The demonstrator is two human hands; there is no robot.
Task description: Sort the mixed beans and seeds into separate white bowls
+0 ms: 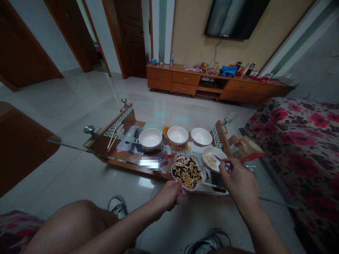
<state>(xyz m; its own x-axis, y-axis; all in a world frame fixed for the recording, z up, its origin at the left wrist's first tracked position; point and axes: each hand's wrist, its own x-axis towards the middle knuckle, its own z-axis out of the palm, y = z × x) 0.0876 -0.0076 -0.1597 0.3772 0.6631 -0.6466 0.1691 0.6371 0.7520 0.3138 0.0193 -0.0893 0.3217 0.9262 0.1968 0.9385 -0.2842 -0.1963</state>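
- In the head view, the lobed bowl (pixel 203 174) has a pale rim and is filled with yellow and black beans, with flat white pieces mostly toward its far left side.
- It is at the near edge of the glass table (pixel 79 135); whether it rests on the glass is hard to tell.
- The left hand (pixel 169 195) grips its near rim, thumb on top.
- The right hand (pixel 239 180) is curled around the purple tweezers (pixel 217 158), whose tips point into the round bowl (pixel 208 151); whether they pinch anything is too small to see.
- The fingers cover the tweezers' rear part, and both forearms are cut off by the frame.
- That round white bowl holds pale pieces (pixel 211 162), just beyond the lobed one.
- Three white bowls (pixel 150 139) stand in a row farther back, with bare insides.
- A pixelated patch hides something left of the beans.
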